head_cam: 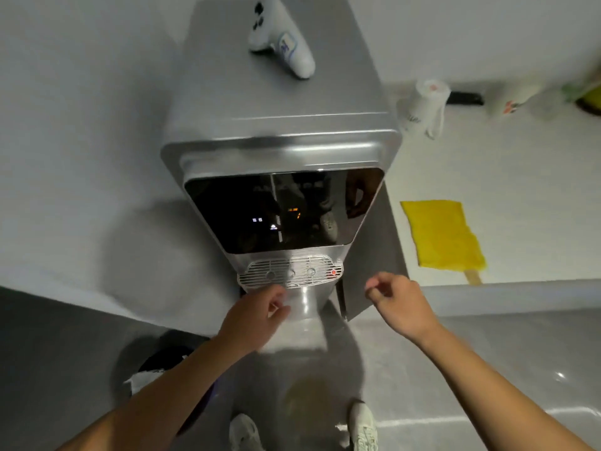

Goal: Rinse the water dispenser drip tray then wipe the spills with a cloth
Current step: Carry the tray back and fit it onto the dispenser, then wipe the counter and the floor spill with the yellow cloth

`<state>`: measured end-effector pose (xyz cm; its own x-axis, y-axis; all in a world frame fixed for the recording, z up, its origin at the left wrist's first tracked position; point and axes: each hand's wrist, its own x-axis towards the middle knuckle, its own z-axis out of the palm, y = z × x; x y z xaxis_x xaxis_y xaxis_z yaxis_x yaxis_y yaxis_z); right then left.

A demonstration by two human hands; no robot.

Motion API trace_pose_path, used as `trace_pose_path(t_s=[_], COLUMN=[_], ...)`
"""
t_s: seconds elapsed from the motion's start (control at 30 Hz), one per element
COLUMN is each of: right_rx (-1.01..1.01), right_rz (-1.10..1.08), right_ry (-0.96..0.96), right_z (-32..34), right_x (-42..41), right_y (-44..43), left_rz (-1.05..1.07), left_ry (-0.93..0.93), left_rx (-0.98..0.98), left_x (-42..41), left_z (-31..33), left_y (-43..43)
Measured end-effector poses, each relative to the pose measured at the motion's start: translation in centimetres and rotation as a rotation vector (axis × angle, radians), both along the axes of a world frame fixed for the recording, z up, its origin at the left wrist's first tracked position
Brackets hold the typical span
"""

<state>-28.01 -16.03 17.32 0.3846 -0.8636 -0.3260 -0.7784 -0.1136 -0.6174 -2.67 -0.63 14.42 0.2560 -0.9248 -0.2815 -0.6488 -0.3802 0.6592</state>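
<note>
Both empty: left hand (257,315) and right hand (398,302), fingers loosely curled, near drip tray (289,271).

Dim, soft and blurry wide-angle view; edges bend, dispenser panel (283,209) shows glare and reflections.

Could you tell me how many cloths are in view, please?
1: a yellow cloth lies flat on the white counter, right of the dispenser. Others may lie out of frame.

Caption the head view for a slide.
Both bare hands, left hand and right hand, reach toward the white drip tray on the silver water dispenser.
</note>
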Motion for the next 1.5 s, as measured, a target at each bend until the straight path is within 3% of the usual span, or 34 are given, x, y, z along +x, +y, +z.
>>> trace_pose_path(t_s=[0.13, 0.3, 0.37, 0.47, 0.6, 0.73, 0.93, 1.03, 1.13, 1.3, 1.5], right_rx=[-0.314, -0.167, -0.244, -0.363, -0.602, -0.408, -0.120, 0.045, 0.144, 0.256, 0.273], right_rz=[-0.021, 0.250, 0.408, 0.548, 0.542, 0.488, 0.052, -0.274, -0.525, -0.701, -0.858], right_ry=[-0.013, 0.418, 0.537, 0.544, 0.442, 0.368, -0.157, -0.339, -0.448, -0.670, -0.644], right_z=[4.3, 4.0, 2.6, 1.3, 1.7, 2.7, 6.7, 8.8, 9.9, 12.0, 14.2], right_x=[-3.5, -8.2, -10.5, -13.7, -18.9, -24.2, -30.3, -33.0, -36.5, -43.5, -52.2], right_y=[-5.0, -10.0, -10.7, -11.1, -10.8, -12.0, -17.2, -21.1, -25.4, -31.5, -37.2], left_rz=[-0.151, -0.231, -0.252, -0.260, -0.277, -0.300, -0.425, -0.498, -0.527, -0.573, -0.714], left_ry=[-0.040, -0.054, -0.063, -0.188, -0.320, -0.414, -0.485, -0.540, -0.527, -0.503, -0.491], left_rx=[-0.043, -0.136, -0.179, -0.203, -0.120, 0.006, 0.158, 0.166, 0.140, -0.142, -0.090], left_x=[-3.7, -9.0, -11.2, -14.4, -18.8, -22.4, -26.6, -29.1, -32.6, -39.4, -46.0], left_z=[4.8, 8.2, 8.9, 9.8, 10.6, 10.2, 7.1, 4.8, 3.2, 2.2, 1.6], left_y=[-3.5, -8.8, -10.9, -14.3, -18.2, -22.1, -29.0, -32.6, -36.7, -45.4, -56.6])
